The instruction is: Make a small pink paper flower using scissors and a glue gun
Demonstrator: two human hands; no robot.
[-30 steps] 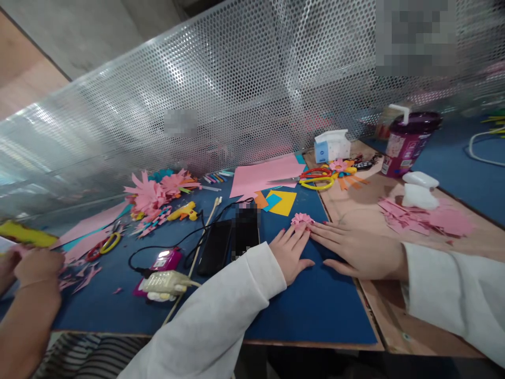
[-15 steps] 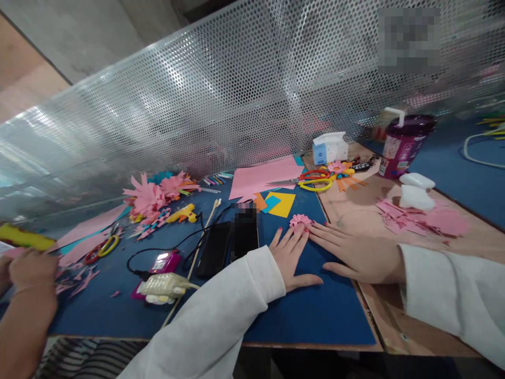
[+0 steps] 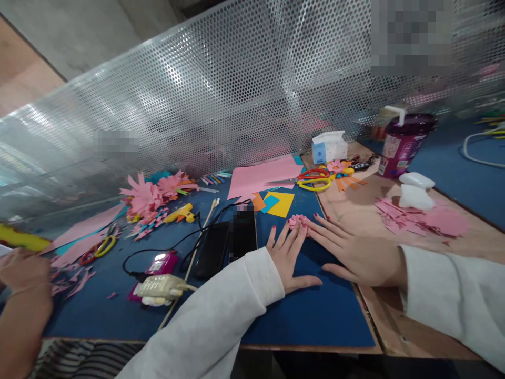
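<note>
Both of my hands lie flat on the blue mat [image 3: 315, 310], fingers stretched out and spread. My left hand [image 3: 290, 258] and my right hand [image 3: 355, 252] meet at the fingertips on a small pink paper rosette [image 3: 296, 220], pressing on its near edge. Neither hand grips anything. White sleeves cover both of my arms.
Two black phones [image 3: 226, 239] and a cream glue gun [image 3: 160, 287] lie to the left. Pink paper flowers [image 3: 152, 195], scissors [image 3: 315, 179], coloured paper [image 3: 281, 202], a tissue box [image 3: 329, 146], a purple cup [image 3: 402, 142] and pink scraps [image 3: 426, 221] surround them. Another person's hand [image 3: 21, 273] works at far left.
My left thumb has spread wider from the palm, and my right fingers have slid slightly further onto the rosette. The other person's hand has shifted a little to the left.
</note>
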